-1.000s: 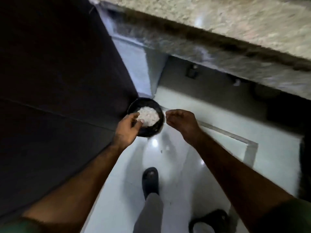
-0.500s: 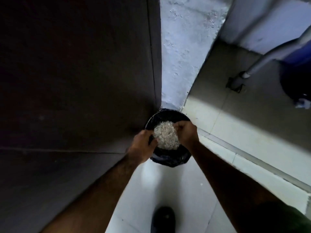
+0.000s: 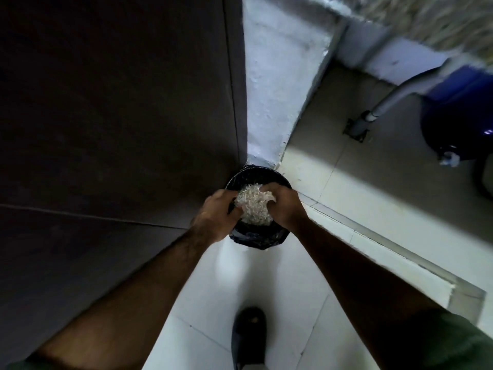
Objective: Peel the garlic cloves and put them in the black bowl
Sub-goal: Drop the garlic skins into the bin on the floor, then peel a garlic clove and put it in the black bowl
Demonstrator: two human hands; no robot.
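Note:
A heap of pale, papery garlic skins (image 3: pixel 253 206) sits between my two hands, over a round black container (image 3: pixel 256 172) with crinkled black plastic at its lower rim. The container stands on the floor in a corner. My left hand (image 3: pixel 216 217) curls round the heap's left side. My right hand (image 3: pixel 284 206) curls over its right and top. I cannot tell whether the heap rests in the container or is lifted clear. No whole garlic cloves show.
A dark panel (image 3: pixel 120 116) fills the left. A white wall post (image 3: pixel 277 76) rises behind the container. A grey pipe (image 3: pixel 394 100) and a blue drum (image 3: pixel 458 113) stand at the right under a stone counter (image 3: pixel 440 17). My dark shoe (image 3: pixel 249 335) is on the pale floor tiles.
A second ago my right hand was apart from the heap and only my left touched the container's rim. Both hands have since closed in round the skins, and my view has swung left.

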